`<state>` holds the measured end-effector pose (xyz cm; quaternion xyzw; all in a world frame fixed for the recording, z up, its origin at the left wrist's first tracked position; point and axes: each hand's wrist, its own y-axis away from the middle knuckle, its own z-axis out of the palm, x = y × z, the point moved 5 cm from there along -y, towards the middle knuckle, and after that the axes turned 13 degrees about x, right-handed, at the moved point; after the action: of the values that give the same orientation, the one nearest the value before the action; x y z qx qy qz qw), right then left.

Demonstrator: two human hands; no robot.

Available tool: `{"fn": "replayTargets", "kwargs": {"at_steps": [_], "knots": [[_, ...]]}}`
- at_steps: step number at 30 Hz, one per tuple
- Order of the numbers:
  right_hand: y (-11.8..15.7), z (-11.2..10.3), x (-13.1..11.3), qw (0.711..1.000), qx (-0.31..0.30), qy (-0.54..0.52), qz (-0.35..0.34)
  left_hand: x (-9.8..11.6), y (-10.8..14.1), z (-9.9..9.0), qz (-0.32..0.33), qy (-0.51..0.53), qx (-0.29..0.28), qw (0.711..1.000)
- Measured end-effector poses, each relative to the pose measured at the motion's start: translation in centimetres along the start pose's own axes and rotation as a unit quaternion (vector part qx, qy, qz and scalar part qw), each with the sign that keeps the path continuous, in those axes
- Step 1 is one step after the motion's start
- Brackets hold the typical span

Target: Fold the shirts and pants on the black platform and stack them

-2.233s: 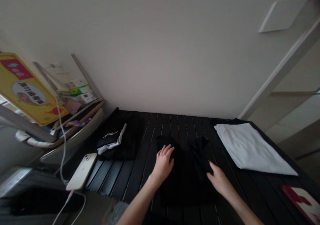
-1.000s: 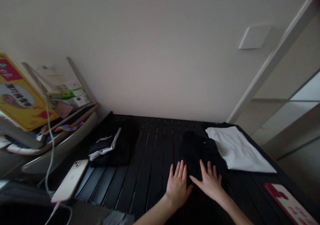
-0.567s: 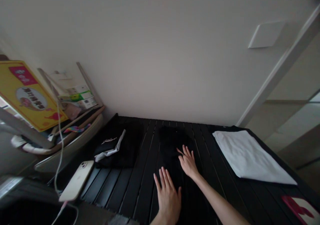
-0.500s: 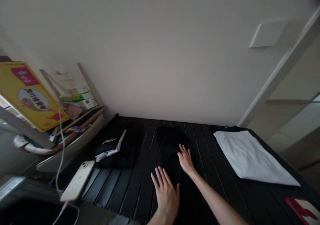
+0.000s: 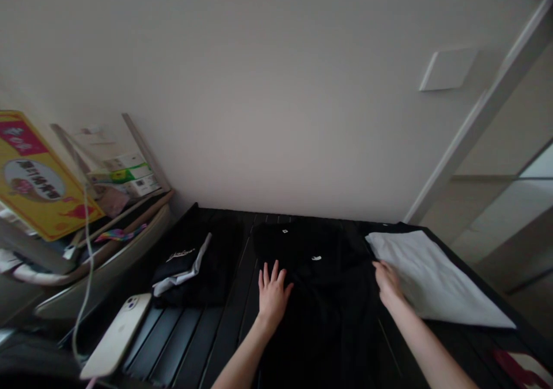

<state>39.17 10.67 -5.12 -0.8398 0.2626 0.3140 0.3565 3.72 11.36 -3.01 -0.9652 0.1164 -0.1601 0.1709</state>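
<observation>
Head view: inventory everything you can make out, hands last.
Black garment: one, black with small white marks, table centre
Folded cloth: one, white, right side of table
Folded clothing: one pile, black with white lettering, left side of table
Smartphone: one, white, lower left
Cable: one, white, left
Slatted table: one, black, under clothes
Chair-like frame: one, tan and grey, far left
Printed panel: one, yellow and red, far left
Cartons: several, white and green, left
Striped item: one, rainbow-coloured, left
Wall plate: one, white, upper right
Wall: one, grey, behind
Card-like item: one, red and white, lower right
Left hand: one, bare, at the garment's left side
Right hand: one, bare, at its right edge
</observation>
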Motion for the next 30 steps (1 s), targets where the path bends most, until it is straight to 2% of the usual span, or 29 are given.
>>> {"fn": "replayTargets", "kwargs": {"at_steps": [2, 3, 5, 7, 9, 12, 15, 18, 22, 25, 27, 28, 30], "knots": [[-0.7, -1.0, 1.3, 0.999, 0.02, 0.022, 0.026, -0.7, -0.5, -0.1, -0.004, 0.026, -0.003, 1.0], [-0.6, -1.1, 1.2, 0.999, 0.023, 0.027, 0.023, -1.0, -0.7, -0.2, -0.002, 0.044, -0.003, 0.999], [0.7, -0.2, -0.5, 0.999, 0.009, 0.024, -0.029, -1.5, -1.1, -0.5, 0.008, 0.082, -0.001, 0.997], [3.0, 1.6, -3.2, 0.991, -0.041, 0.019, -0.122, -1.8, -1.4, -0.9, 0.018, 0.116, -0.005, 0.993], [5.9, 3.8, -5.7, 0.97, -0.118, 0.03, -0.209, -2.4, -1.6, -1.3, 0.019, 0.14, -0.017, 0.99], [9.1, 6.5, -7.0, 0.944, -0.193, 0.087, -0.255, -3.8, -1.9, -2.4, 0.016, 0.142, -0.026, 0.989], [9.7, 8.0, -6.5, 0.941, -0.175, 0.159, -0.243, -6.2, -2.3, -3.6, 0.001, 0.079, -0.001, 0.997], [8.9, 8.8, -5.8, 0.941, -0.142, 0.204, -0.23, -9.7, -2.9, -5.0, -0.042, -0.025, 0.044, 0.998], [7.4, 9.3, -5.5, 0.937, -0.127, 0.225, -0.234, -14.4, -4.2, -7.9, -0.076, -0.139, 0.126, 0.979], [6.8, 9.4, -5.3, 0.935, -0.119, 0.233, -0.238, -16.7, -5.3, -10.5, -0.131, -0.174, 0.169, 0.961], [6.8, 9.4, -5.1, 0.936, -0.113, 0.232, -0.241, -16.5, -6.1, -11.4, -0.151, -0.145, 0.181, 0.961], [6.9, 9.4, -5.0, 0.936, -0.109, 0.23, -0.242, -15.6, -6.5, -11.4, -0.142, -0.111, 0.18, 0.967], [7.0, 9.5, -4.9, 0.937, -0.104, 0.226, -0.244, -12.5, -7.3, -10.3, -0.082, -0.026, 0.152, 0.985]]}}
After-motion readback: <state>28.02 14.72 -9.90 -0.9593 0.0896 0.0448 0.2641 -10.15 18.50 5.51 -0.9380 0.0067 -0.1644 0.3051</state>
